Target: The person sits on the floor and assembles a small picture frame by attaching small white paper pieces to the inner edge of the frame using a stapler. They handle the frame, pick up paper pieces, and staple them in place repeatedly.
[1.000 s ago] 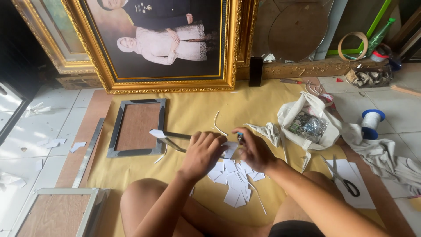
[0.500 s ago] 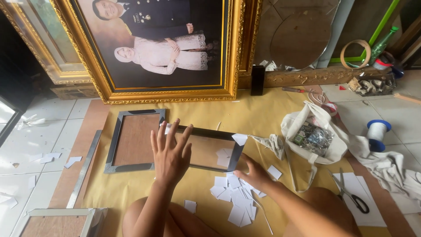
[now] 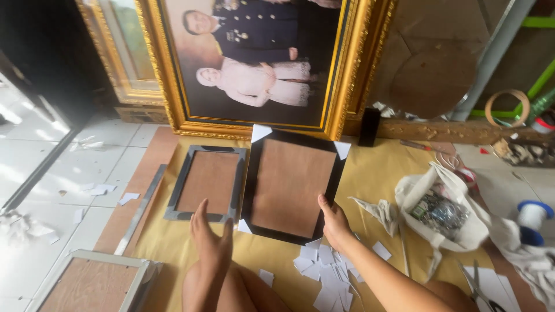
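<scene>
right hand (image 3: pixel 335 224) gripping black frame (image 3: pixel 292 184) lower edge, left hand (image 3: pixel 213 242) open beside it

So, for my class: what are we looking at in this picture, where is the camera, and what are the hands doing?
No machine here: a person sits on the floor, and a camera worn on the head looks down at their two bare hands. The right hand grips the lower right edge of a black frame, tilted up, with white paper on its corners. The left hand is open beside its lower left, next to a grey frame lying flat on yellow paper. White paper scraps lie near the knees, and a white bag sits to the right. A large gold-framed portrait leans behind.
</scene>
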